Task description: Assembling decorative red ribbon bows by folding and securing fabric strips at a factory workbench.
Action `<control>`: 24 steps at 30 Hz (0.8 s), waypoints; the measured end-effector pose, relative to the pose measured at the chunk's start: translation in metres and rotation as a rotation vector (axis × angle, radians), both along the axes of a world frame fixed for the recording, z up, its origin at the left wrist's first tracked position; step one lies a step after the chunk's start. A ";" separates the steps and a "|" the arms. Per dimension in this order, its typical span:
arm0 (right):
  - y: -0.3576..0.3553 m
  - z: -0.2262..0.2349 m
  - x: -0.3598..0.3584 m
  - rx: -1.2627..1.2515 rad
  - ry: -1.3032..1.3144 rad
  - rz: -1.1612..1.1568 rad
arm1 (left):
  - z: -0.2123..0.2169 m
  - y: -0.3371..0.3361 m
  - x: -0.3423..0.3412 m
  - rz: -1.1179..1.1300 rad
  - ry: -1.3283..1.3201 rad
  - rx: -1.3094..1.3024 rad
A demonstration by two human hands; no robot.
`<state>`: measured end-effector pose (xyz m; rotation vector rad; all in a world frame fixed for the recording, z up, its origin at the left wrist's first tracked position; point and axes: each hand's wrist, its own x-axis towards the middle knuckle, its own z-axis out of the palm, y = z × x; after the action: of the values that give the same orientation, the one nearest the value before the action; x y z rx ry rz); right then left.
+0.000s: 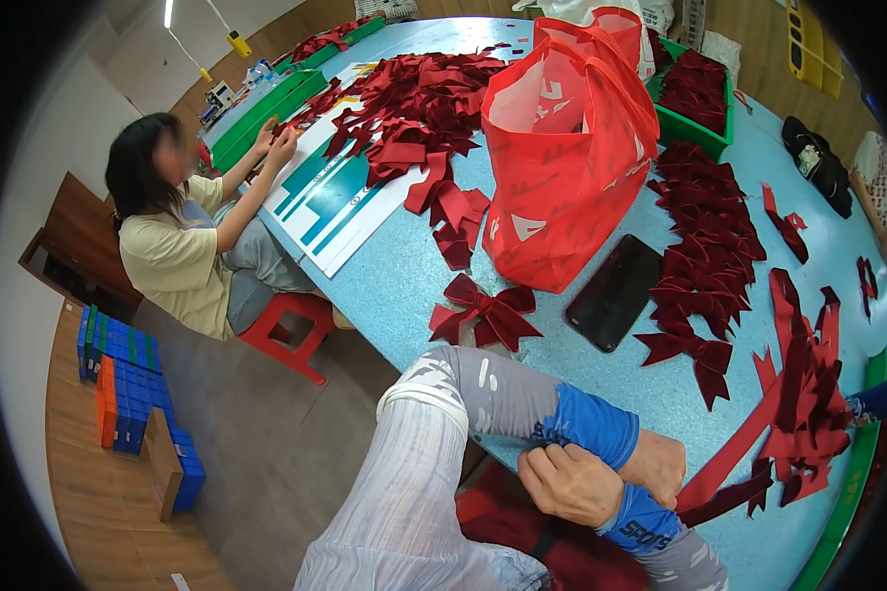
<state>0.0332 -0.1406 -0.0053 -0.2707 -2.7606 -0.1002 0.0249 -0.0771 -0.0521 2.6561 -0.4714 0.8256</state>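
Hands (574, 485) at snug fabric cuffs (599, 426)

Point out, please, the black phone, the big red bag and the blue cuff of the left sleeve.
Black phone (615, 293): head view, middle of its dark upper face.
Red bag (565, 197): head view, on its side wall.
Blue cuff (597, 426): head view, on its outer fabric.
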 end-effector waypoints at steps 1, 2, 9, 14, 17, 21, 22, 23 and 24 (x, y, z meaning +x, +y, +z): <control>0.000 0.000 0.000 -0.001 0.001 0.000 | 0.000 0.000 0.000 -0.002 -0.010 -0.001; 0.000 0.000 0.000 0.001 0.002 0.003 | 0.000 0.000 0.000 -0.004 -0.021 -0.003; 0.000 0.000 0.000 0.002 -0.012 0.016 | -0.003 -0.002 0.001 0.018 -0.022 0.010; 0.001 0.001 -0.002 0.022 -0.002 0.014 | -0.001 -0.001 0.000 0.018 -0.030 0.022; 0.002 0.000 -0.003 0.046 0.027 0.019 | -0.003 -0.001 0.002 0.011 -0.036 0.015; 0.002 0.001 -0.003 0.039 0.027 0.025 | -0.004 0.000 0.002 -0.013 0.037 0.035; 0.002 0.001 -0.003 0.043 0.029 0.023 | -0.002 0.000 0.002 -0.023 0.076 0.047; 0.002 0.001 -0.003 0.048 0.031 0.020 | -0.002 0.000 0.001 -0.023 0.076 0.047; 0.002 0.000 -0.003 0.052 0.033 0.017 | -0.001 0.000 0.001 -0.021 0.077 0.050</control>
<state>0.0299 -0.1388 -0.0049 -0.2324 -2.7230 -0.1615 0.0260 -0.0766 -0.0532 2.7126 -0.5064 0.7111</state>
